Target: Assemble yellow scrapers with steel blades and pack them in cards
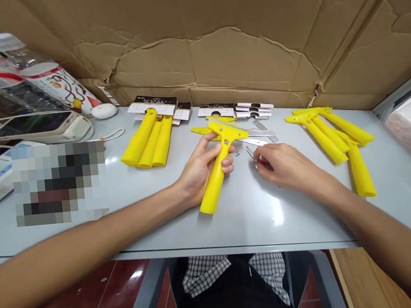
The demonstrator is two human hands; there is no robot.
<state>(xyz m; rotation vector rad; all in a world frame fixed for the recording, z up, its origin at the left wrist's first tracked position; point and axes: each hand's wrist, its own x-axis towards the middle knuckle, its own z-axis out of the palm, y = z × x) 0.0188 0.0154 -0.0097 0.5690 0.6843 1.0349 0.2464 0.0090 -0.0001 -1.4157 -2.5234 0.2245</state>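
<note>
My left hand point(206, 166) is closed around a yellow plastic scraper point(213, 187), its wide head pointing away from me and its handle toward me. A metal blade edge shows along the head, with a screw near its left end. My right hand point(281, 164) is closed in a pinch on a thin metal tool that looks like a small screwdriver point(250, 152); most of it is hidden by my fingers. Small screws point(237, 153) lie on the table between my hands. Behind the held scraper lie flat metal blades point(266, 132) and a yellow scraper head piece point(199, 131).
Yellow scrapers with cards point(143, 140) lie at the left back. Several yellow scraper handles point(328, 138) are piled at right. Folded cards point(254, 109) rest against the cardboard wall point(218, 57). Bottles point(51, 76), a phone point(33, 126) and a white case point(104, 111) stand far left.
</note>
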